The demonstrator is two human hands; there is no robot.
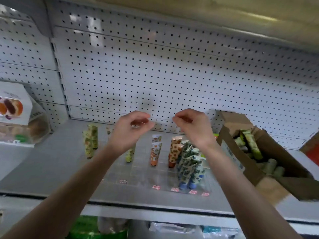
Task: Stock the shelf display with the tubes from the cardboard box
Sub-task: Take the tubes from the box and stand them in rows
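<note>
Taking the clear plastic divider tray (141, 173) on the grey metal shelf (43, 166) as the marker: the left hand (131, 130) hangs above its left half and the right hand (193, 128) above its right half. Both have loosely curled fingers and hold nothing. A careless dip of either wrist could topple the upright patterned tubes (189, 163) standing in the tray. Right of the tray, the open brown cardboard box (253, 176) sits near the shelf's front edge and might slide off if nudged. Pale green tubes (252, 144) lie heaped inside it.
</note>
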